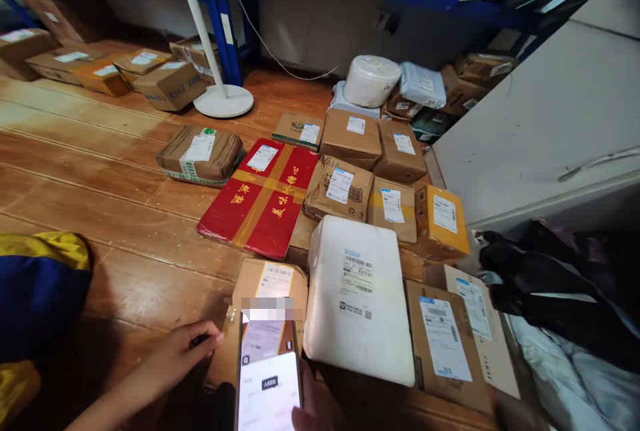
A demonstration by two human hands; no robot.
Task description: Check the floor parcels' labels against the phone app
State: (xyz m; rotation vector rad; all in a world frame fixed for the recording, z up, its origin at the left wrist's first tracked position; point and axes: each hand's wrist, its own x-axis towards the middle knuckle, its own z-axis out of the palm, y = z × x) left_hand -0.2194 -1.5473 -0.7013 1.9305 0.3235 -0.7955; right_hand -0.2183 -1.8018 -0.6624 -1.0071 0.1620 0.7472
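1. Low at the front edge of my view, my right hand holds a slim black smartphone with a lit white screen upright, long axis running away from me. Only a thumb tip shows at the phone's right edge, so I cannot tell how the other fingers sit.
2. My left hand reaches in from the left, fingers curled loosely together, fingertips touching the near left corner of a tan cardboard parcel with a white barcode label. That parcel lies directly behind the phone, nearer the left hand.
3. Just beside it on the right: a smooth white rectangular foam box, labelled, long axis front to back.
4. Further right: a flat brown carton with a long white label.
5. Beyond: a glossy red flat box with gold cross bands on the plank wooden floor.
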